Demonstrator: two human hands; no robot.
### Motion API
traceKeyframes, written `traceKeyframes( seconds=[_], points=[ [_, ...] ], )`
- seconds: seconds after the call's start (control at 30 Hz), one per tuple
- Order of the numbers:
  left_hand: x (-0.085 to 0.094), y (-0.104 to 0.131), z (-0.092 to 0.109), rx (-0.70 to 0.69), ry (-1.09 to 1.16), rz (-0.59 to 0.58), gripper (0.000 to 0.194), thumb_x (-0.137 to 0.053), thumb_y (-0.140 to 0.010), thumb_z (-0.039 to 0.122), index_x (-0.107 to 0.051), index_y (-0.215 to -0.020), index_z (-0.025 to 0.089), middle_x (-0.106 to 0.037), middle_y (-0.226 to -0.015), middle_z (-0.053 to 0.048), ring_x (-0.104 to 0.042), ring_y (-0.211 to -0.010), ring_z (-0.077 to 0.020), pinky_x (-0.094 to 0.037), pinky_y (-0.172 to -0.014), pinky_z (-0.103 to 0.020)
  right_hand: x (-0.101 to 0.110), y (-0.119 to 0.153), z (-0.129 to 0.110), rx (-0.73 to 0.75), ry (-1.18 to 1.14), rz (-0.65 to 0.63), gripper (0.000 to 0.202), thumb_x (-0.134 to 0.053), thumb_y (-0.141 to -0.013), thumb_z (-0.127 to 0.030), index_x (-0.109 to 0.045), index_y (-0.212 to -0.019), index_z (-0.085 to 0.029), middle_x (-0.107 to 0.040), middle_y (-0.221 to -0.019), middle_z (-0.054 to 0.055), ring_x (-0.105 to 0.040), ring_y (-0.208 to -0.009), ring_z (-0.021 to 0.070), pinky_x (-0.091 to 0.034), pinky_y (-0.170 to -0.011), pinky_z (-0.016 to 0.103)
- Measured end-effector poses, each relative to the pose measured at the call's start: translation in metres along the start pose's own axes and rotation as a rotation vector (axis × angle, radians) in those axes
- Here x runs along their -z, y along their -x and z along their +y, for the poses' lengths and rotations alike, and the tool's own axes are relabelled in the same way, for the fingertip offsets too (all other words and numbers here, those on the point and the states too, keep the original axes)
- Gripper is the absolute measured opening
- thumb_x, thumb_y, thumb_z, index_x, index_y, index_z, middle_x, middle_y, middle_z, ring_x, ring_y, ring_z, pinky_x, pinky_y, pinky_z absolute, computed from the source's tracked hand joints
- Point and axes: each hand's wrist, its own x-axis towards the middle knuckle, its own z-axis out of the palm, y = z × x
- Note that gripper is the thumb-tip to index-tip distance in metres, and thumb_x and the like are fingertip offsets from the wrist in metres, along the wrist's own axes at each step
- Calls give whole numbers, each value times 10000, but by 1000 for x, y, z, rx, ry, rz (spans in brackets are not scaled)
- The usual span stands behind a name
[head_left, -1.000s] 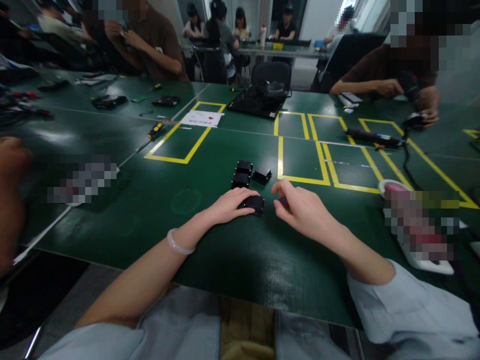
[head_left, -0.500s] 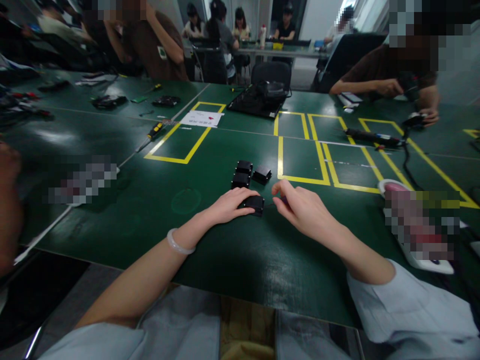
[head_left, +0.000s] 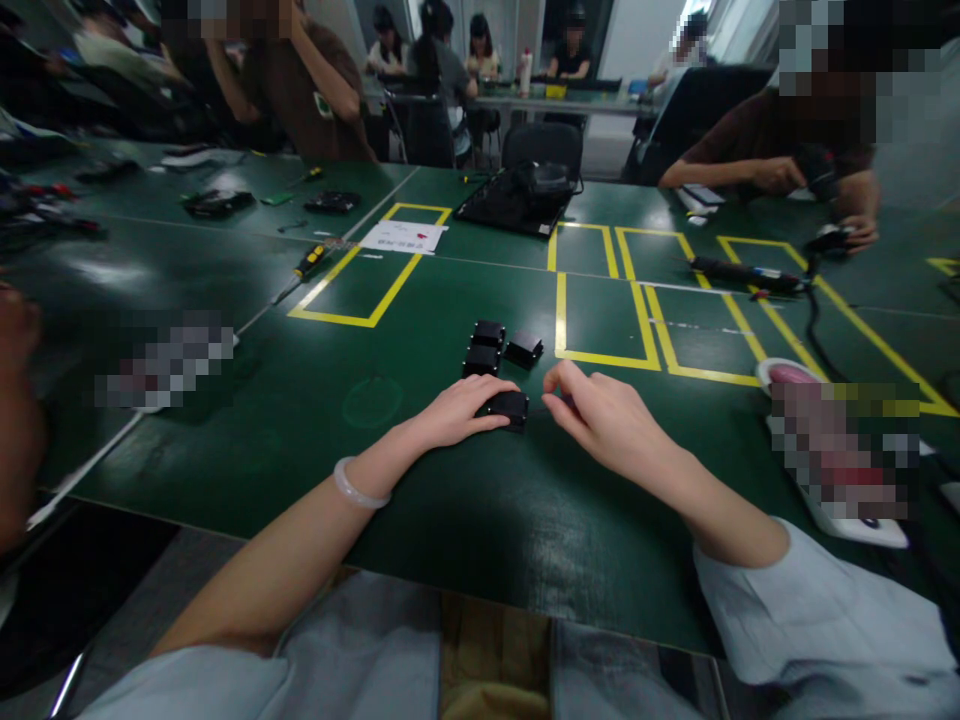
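On the green table, my left hand [head_left: 469,408] is closed around the left side of a small black box-shaped part [head_left: 510,407], its thumb along the near edge. Just to the right, my right hand [head_left: 600,410] is curled with thumb and forefinger together. A faint dark line runs between those fingertips and the black part, but I cannot make out what is in the fingers. Beyond my left hand lie two similar black parts, a nearer one [head_left: 481,360] and a farther one [head_left: 490,333]. One more tilted black part [head_left: 524,348] rests beside them.
Yellow tape outlines [head_left: 607,358] mark the table ahead. A yellow-black screwdriver [head_left: 310,260] and a paper sheet [head_left: 405,236] lie left of centre. A black flat panel [head_left: 510,205] lies at the back. At right is a phone-like white-edged object [head_left: 832,530]. Co-workers sit around.
Almost nothing differs. Both hands keep their places around the black part, with at most a very slight shift of the right fingers.
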Motion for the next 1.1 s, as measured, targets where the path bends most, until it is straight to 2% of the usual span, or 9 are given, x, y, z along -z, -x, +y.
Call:
traceKeyframes(
  seconds=[0.2,1.1],
  points=[
    [1,0,1,-2,3,1,404,-524,-930,420,-473,-1291,246,-563,-1251,-60,-519,-1101,-250,-393,-966,-377,-2,0,1,7,-20,18,167,-372,-924,-275,-477,-1019,-187,-585,-685,4,-510,-596,148,-312,-586,260],
    [1,-1,2,-11,0,2,398,-544,-923,403,-479,-1283,246,-565,-1252,-56,-519,-1104,-248,-394,-967,-377,0,2,0,-19,-101,8,222,-401,-861,-246,-445,-1070,-184,-610,-773,27,-562,-678,167,-342,-622,281]
  ],
)
